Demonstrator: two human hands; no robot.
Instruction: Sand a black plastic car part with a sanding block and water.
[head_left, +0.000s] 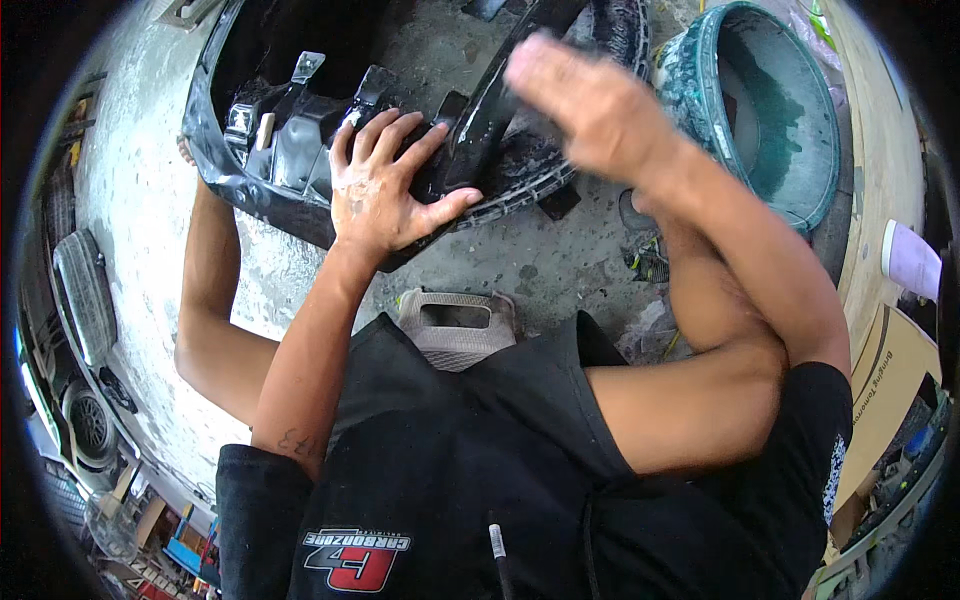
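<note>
A large black moulded panel (260, 185) with glossy wet patches, raised tabs and a ridged rim fills the upper middle of the head view. My left hand (375, 185) rests on it with fingers spread over the inner section, its skin smeared with pale residue. My right hand (595, 110) is raised beside the long dark strip on the panel's right; its fingers are blurred by motion, so I cannot make out whether they hold anything.
A teal bucket (715, 45) with cloudy liquid stands at upper right. A grey plastic stool (460, 350) is between my bent legs on the stained concrete floor (130, 180). Tyres (85, 295) and a wheel (90, 425) line the left; cardboard (885, 370) leans at right.
</note>
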